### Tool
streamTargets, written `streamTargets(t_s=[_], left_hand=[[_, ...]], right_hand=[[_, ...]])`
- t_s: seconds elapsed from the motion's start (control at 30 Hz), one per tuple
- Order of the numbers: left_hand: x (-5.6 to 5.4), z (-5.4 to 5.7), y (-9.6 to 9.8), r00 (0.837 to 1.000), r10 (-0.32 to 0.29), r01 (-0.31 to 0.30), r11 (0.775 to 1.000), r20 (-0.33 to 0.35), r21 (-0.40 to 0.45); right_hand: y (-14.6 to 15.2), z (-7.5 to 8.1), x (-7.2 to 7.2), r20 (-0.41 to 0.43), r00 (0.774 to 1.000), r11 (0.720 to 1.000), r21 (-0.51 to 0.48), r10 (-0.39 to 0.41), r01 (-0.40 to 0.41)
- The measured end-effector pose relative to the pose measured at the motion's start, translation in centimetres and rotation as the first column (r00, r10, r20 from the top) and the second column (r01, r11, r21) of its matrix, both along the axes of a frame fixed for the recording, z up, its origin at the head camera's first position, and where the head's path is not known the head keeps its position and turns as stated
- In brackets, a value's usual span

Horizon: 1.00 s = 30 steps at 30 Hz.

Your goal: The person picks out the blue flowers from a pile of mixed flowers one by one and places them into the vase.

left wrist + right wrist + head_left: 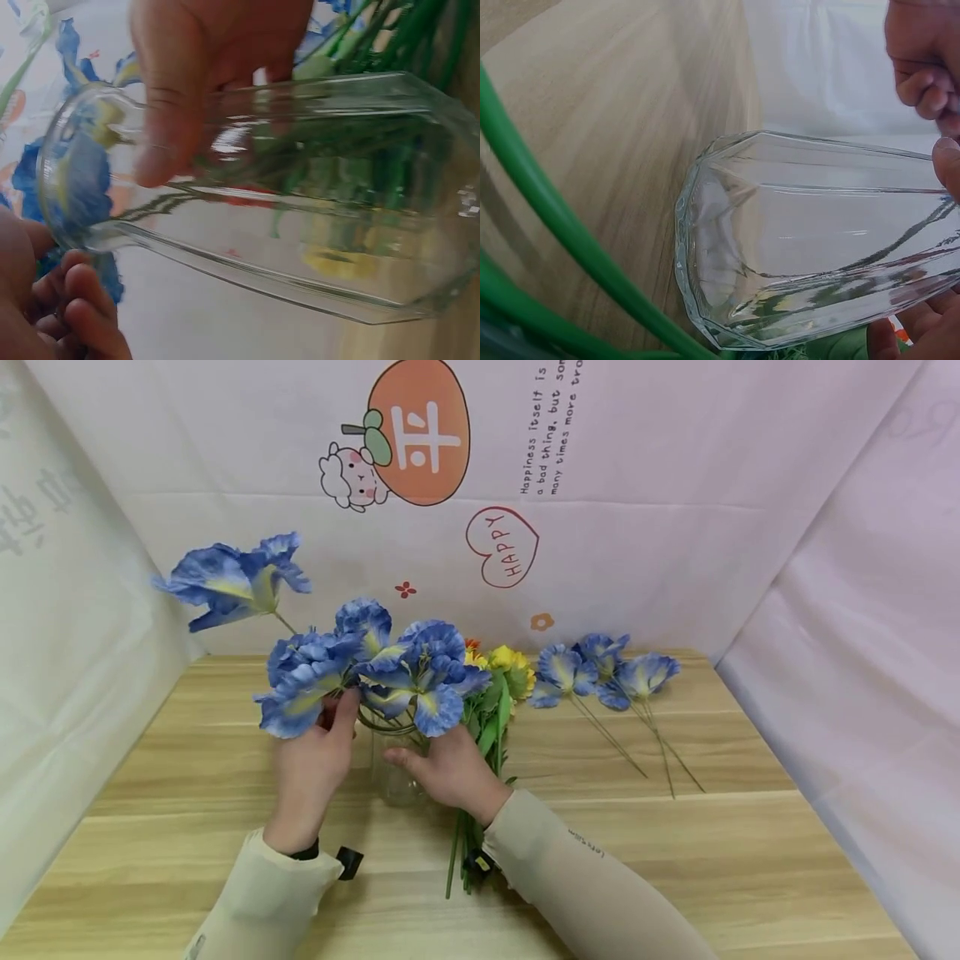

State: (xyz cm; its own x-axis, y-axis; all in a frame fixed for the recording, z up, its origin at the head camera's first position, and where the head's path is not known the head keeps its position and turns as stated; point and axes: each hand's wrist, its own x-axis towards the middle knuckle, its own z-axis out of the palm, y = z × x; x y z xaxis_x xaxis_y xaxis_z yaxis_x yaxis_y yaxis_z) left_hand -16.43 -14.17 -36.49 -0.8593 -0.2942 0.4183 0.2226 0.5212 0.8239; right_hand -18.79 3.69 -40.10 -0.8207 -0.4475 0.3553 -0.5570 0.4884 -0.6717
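Observation:
A clear faceted glass vase (397,787) stands on the table holding blue artificial flowers with pale yellow centres. My right hand (455,772) grips its side, with the thumb across the glass in the left wrist view. At the rim, my left hand (318,768) pinches a blue flower (300,693) just below its bloom; its exact hold on the stem is partly hidden. Another blue flower (232,578) leans far out to the upper left. Inside the vase (817,217), thin stems run down toward the base in the right wrist view.
Behind and right of my right hand lies a bunch of yellow and orange flowers (513,672) with green stems (453,852). Several loose blue flowers (566,672) lie at the back right of the wooden table (712,877). A printed white cloth (637,552) hangs behind.

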Motion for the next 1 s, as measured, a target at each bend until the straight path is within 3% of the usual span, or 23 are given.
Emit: streamTargets(t_s=[0.17, 0.27, 0.33, 0.4, 0.47, 0.5, 0.7, 0.8, 0.87, 1.0], left_hand=[[0.3, -0.9, -0.4, 0.990, -0.061, 0.070, 0.995, 0.127, -0.067], [0.2, -1.4, -0.8, 0.973, -0.197, 0.205, 0.977, 0.116, -0.057], [0.1, -1.8, -1.1, 0.931, -0.348, 0.354, 0.935, 0.112, -0.032], [-0.1, -2.3, -1.3, 0.868, -0.483, 0.487, 0.873, 0.115, -0.002], [-0.3, -2.7, -1.4, 0.816, -0.558, 0.561, 0.827, 0.151, 0.027], [-0.4, -2.8, -1.5, 0.804, -0.569, 0.572, 0.819, 0.175, 0.034], [-1.0, -3.0, -1.8, 0.809, -0.505, 0.510, 0.857, 0.299, 0.069], [-1.3, -2.8, -1.9, 0.799, -0.506, 0.490, 0.861, 0.326, 0.136], [-1.4, -2.7, -2.0, 0.783, -0.507, 0.478, 0.861, 0.360, 0.172], [-1.4, -2.3, -2.0, 0.748, -0.507, 0.469, 0.861, 0.429, 0.198]], right_hand=[[-0.1, 0.0, 0.1, 0.021, 1.000, 1.000, 0.010, -0.007, 0.007], [-0.2, 0.1, 0.0, -0.002, 1.000, 1.000, -0.017, 0.004, -0.004], [-0.2, 0.2, -0.1, -0.021, 1.000, 0.999, -0.029, 0.013, -0.014], [-0.2, 0.2, -0.1, -0.030, 0.999, 1.000, -0.023, 0.013, -0.014], [-0.1, 0.3, 0.1, -0.023, 1.000, 1.000, 0.017, -0.002, 0.002], [-0.1, 0.3, 0.2, -0.012, 1.000, 0.999, 0.036, -0.012, 0.013], [0.1, 0.5, 0.7, 0.159, 0.985, 0.984, 0.175, -0.069, 0.041], [0.1, 0.6, 0.7, 0.229, 0.970, 0.972, 0.232, -0.083, 0.028], [0.2, 0.7, 0.8, 0.229, 0.970, 0.970, 0.244, -0.079, 0.022], [1.0, 1.2, 1.2, 0.154, 0.987, 0.977, 0.214, -0.039, 0.005]])
